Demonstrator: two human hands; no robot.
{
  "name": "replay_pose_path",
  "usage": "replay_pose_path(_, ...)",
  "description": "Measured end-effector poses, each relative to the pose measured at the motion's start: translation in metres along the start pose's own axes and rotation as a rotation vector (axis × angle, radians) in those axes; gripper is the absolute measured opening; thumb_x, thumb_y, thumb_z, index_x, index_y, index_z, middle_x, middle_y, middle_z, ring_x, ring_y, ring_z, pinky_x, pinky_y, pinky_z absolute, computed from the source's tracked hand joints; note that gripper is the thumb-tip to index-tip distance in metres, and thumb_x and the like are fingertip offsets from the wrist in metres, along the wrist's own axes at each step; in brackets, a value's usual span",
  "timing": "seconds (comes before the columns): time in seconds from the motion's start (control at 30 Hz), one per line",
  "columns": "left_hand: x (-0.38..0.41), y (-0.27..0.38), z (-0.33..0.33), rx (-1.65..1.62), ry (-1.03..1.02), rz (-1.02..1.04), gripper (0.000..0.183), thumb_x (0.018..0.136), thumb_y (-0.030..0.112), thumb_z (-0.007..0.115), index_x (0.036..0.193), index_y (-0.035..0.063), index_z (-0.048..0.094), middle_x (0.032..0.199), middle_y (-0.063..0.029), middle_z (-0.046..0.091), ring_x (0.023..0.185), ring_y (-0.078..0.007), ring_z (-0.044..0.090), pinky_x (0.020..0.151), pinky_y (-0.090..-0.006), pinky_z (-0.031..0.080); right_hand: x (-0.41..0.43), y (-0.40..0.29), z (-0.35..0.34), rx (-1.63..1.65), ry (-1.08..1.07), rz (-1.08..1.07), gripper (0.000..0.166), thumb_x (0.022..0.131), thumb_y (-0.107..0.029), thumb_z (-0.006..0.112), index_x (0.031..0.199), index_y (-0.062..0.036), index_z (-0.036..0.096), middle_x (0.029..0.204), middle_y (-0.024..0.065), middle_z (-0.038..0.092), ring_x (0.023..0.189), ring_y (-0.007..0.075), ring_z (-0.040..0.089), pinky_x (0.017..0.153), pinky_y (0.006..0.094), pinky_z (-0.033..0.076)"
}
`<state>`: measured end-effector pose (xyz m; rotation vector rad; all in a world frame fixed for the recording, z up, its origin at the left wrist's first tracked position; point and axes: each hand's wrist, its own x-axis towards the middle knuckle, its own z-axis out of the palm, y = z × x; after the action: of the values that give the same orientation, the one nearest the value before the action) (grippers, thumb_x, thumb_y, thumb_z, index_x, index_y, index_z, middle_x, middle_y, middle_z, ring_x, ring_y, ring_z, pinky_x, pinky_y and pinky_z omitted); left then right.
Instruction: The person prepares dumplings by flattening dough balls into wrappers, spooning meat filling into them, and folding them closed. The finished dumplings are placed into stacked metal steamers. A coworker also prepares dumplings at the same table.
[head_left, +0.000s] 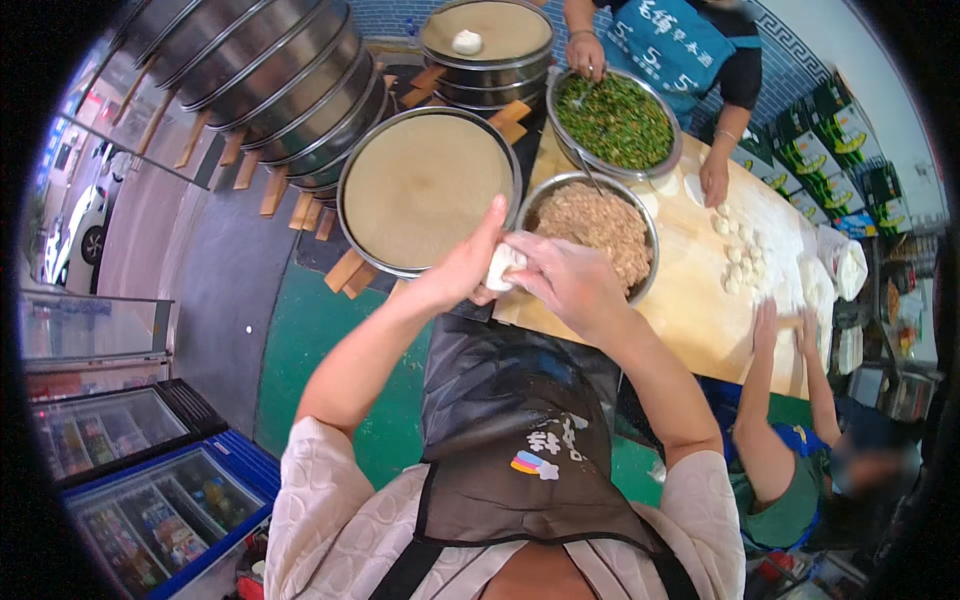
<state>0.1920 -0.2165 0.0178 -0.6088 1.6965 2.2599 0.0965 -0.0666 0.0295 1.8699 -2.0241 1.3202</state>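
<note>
Between my hands is a white dough bun (505, 267). My left hand (472, 262) cups it from the left, thumb pointing up, while the fingers of my right hand (566, 277) pinch its folded edge. Beneath and behind my right hand stands a steel bowl of minced meat filling (592, 217) with a utensil handle leaning out. To the left lies a round steamer (424, 187) with a bare tan liner. Farther back, a second steamer (487, 30) carries one white bun (466, 42).
A co-worker's hand (586, 56) is at a bowl of chopped greens (619, 124). Another person rolls with a rolling pin (789, 322) on the floured wooden table (690, 300), near small dough pieces (742, 259). Stacked steamers (262, 82) stand at left.
</note>
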Motion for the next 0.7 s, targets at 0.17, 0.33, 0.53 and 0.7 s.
replay_pose_path(0.17,0.014,0.049,-0.069,0.023,-0.037,-0.075,0.081,0.089,0.076,0.017,0.097,0.0060,0.058,0.069,-0.0067,0.060,0.046,-0.0118,0.051,0.037,-0.0235,0.034,0.072,0.032,0.025,-0.140,-0.125,-0.193,0.015,0.087,-0.021,0.060,0.087,-0.0065,0.055,0.072,0.0085,0.058,0.066,0.0277,0.060,0.057,0.0391,0.048)
replay_pose_path(0.33,0.049,0.064,-0.134,0.421,0.135,0.487,0.043,0.099,0.036,0.037,0.122,0.0036,0.053,0.118,-0.0086,0.059,0.107,-0.0185,0.058,0.090,-0.0358,0.047,0.118,0.084,0.060,-0.150,-0.087,0.020,0.016,0.088,-0.022,0.062,0.090,-0.0064,0.062,0.076,0.0142,0.063,0.073,0.0334,0.063,0.064,0.0424,0.049)
replay_pose_path(0.53,0.084,0.049,-0.122,0.446,0.078,0.424,0.041,0.081,0.011,0.063,0.120,0.0022,0.053,0.115,-0.0086,0.059,0.108,-0.0191,0.056,0.093,-0.0348,0.044,0.115,0.108,0.067,-0.189,-0.149,0.165,0.019,0.091,-0.024,0.055,0.097,-0.0094,0.067,0.088,0.0151,0.067,0.080,0.0326,0.064,0.070,0.0422,0.050)
replay_pose_path(0.7,0.090,0.035,-0.127,1.064,0.259,0.749,0.030,0.078,0.008,0.065,0.107,0.0029,0.058,0.109,-0.0143,0.058,0.109,-0.0321,0.054,0.096,-0.0372,0.041,0.049,0.064,-0.005,0.029,0.305,0.150,0.019,0.090,-0.015,0.059,0.103,-0.0041,0.067,0.090,0.0127,0.068,0.082,0.0296,0.064,0.077,0.0366,0.051)
